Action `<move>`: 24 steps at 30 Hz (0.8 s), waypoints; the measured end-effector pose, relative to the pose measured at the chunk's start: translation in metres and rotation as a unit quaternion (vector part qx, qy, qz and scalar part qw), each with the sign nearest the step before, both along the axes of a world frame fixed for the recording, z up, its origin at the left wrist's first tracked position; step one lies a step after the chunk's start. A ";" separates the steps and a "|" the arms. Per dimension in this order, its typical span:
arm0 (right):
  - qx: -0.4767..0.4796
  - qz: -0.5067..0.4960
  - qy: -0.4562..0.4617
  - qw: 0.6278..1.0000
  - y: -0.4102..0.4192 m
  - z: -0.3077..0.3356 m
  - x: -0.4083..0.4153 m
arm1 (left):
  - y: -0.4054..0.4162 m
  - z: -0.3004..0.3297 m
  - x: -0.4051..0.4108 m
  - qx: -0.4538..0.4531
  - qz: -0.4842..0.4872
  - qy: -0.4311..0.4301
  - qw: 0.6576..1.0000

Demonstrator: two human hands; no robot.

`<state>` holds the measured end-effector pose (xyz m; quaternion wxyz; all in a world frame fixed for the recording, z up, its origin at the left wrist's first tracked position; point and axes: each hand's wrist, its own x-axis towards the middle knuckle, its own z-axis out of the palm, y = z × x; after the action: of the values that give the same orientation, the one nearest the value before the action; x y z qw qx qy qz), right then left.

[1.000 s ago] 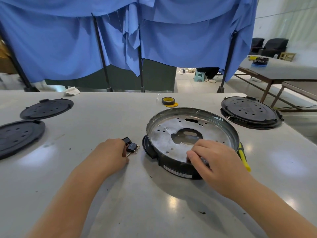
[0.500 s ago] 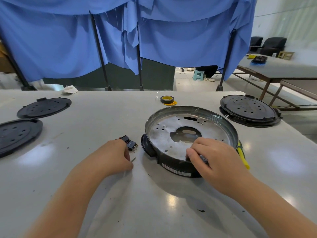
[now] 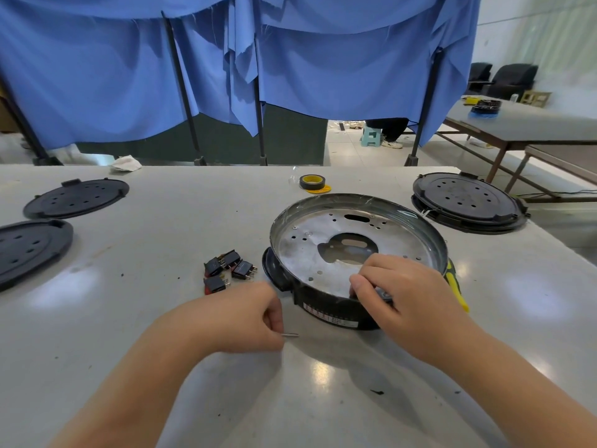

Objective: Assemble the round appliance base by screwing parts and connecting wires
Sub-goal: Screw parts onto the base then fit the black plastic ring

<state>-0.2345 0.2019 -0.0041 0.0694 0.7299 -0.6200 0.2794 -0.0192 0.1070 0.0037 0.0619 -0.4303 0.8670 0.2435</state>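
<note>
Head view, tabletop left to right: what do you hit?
Two flat black perforated round covers → cluster of small black rocker switches → round black appliance base with silver metal plate → black round lidded unit at far right.

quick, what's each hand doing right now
Left hand: closed, pinching a small metal pin.
Right hand: fingers curled over the base near rim; what it grips cannot be told.
</note>
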 end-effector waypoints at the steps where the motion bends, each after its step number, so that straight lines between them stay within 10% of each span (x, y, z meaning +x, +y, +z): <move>1: -0.001 0.001 0.000 1.000 0.000 0.000 0.000 | 0.000 0.001 0.000 0.010 -0.007 0.011 1.000; 9: -0.043 0.036 -0.059 0.997 0.003 0.003 0.002 | 0.004 0.017 0.001 0.126 -0.053 0.151 0.979; 16: -0.141 0.072 -0.125 0.979 0.009 0.011 0.013 | 0.017 0.027 -0.013 0.279 0.030 0.446 0.850; 24: -0.183 0.096 -0.168 0.964 0.011 0.011 0.018 | 0.029 0.018 -0.031 0.310 0.083 0.536 0.781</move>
<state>-0.2167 0.2131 0.0073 0.0696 0.7033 -0.4883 0.5120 -0.0500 0.1362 0.0218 -0.3034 -0.2583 0.5985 0.6950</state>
